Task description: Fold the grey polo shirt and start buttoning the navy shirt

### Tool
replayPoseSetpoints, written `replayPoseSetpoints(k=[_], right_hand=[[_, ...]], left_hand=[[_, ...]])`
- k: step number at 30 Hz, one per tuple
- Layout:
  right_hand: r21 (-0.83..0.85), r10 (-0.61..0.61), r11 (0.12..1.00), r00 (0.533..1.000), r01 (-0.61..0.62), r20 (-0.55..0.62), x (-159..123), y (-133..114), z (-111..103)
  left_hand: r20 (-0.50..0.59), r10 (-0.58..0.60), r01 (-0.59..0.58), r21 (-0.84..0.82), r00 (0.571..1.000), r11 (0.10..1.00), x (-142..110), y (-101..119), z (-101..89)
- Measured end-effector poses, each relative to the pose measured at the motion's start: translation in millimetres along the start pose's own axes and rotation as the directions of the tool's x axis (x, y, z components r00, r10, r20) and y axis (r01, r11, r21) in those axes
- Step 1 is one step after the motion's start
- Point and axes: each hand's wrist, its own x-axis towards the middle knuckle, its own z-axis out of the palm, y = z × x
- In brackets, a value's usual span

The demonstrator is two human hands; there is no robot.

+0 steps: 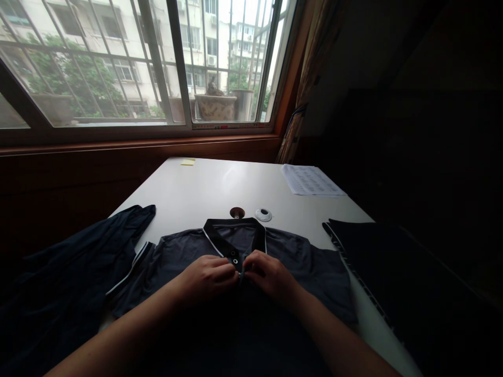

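The polo shirt (288, 246) lies toward the near edge of the white surface (212, 188); the left hand (210, 275) and the right hand (271, 271) both pinch its button strip (234, 257). A dark garment (86, 251) covers the left edge, a black cloth (396, 267) the right; a yellow note (187, 162) and papers (312, 180) lie by the far corners.
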Motion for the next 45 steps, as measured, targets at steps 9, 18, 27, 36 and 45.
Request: replayPoseSetpoints(k=[9, 18, 27, 36, 45], right_hand=[[0.129, 0.004, 0.992, 1.0, -0.004, -0.002, 4.6, -9.4, -3.9], [0.185, 0.071, 0.98, 0.997, -0.068, -0.006, 3.8, -3.7, 0.1], [0.209, 0.162, 0.961, 0.98, -0.183, 0.113, 8.3, -5.8, -4.2], [0.188, 0.228, 0.948, 0.96, -0.257, 0.164, 10.7, -9.5, -2.3], [0.23, 0.236, 0.931, 0.949, -0.282, 0.208, 11.8, -9.8, -6.3]], left_hand=[[-0.061, 0.016, -0.015, 0.019, 0.998, 1.0, 2.7, 0.9, -2.0], [-0.082, 0.018, -0.015, 0.036, 0.996, 0.999, 1.1, 1.6, 0.6], [-0.059, 0.007, -0.005, 0.035, 0.998, 0.999, 0.4, 2.1, 3.7], [-0.017, -0.002, 0.002, 0.001, 1.0, 1.0, 1.5, 2.4, 2.4], [-0.014, 0.005, -0.005, -0.012, 1.0, 1.0, 1.1, 2.3, -0.9]])
